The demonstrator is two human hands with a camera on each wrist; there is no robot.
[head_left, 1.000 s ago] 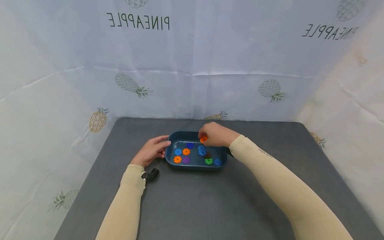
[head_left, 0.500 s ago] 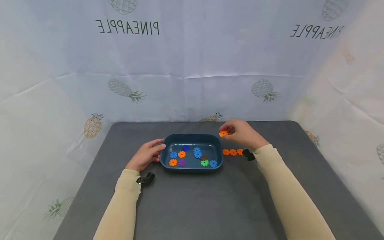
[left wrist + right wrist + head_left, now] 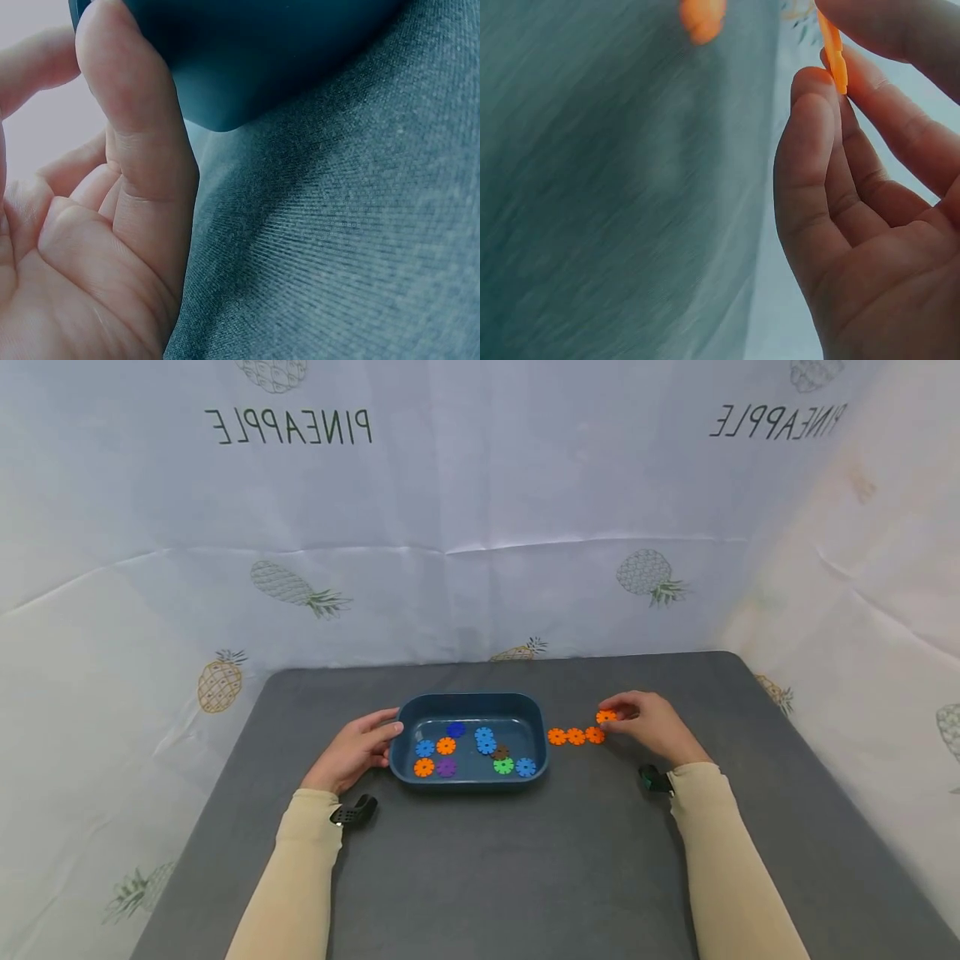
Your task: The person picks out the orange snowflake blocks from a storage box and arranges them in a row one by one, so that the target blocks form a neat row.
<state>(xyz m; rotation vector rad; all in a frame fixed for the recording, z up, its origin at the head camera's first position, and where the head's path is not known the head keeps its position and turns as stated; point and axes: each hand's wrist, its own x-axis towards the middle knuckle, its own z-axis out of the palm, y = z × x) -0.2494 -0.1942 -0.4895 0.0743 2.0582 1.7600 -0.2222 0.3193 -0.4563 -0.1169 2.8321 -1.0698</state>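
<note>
Disc in orange, right of centre in the head view, pinched between the thumb and fingertips of the right hand; seen edge-on at the upper right of the right wrist view. Just below and left, on the grey bench, a row of three orange discs; cannot tell whether touching the pinched one or only near. Further left, near the middle of the frame, a dark blue tray. Inside, two orange discs, five blue discs, a purple disc, a brown disc and a green disc. At the tray's left end, the left hand, fingers relaxed and parted, thumb touching the rim. Beige sleeves down to the lower edge. Across the upper half, a pale curtain with pineapple prints and mirrored lettering.
</note>
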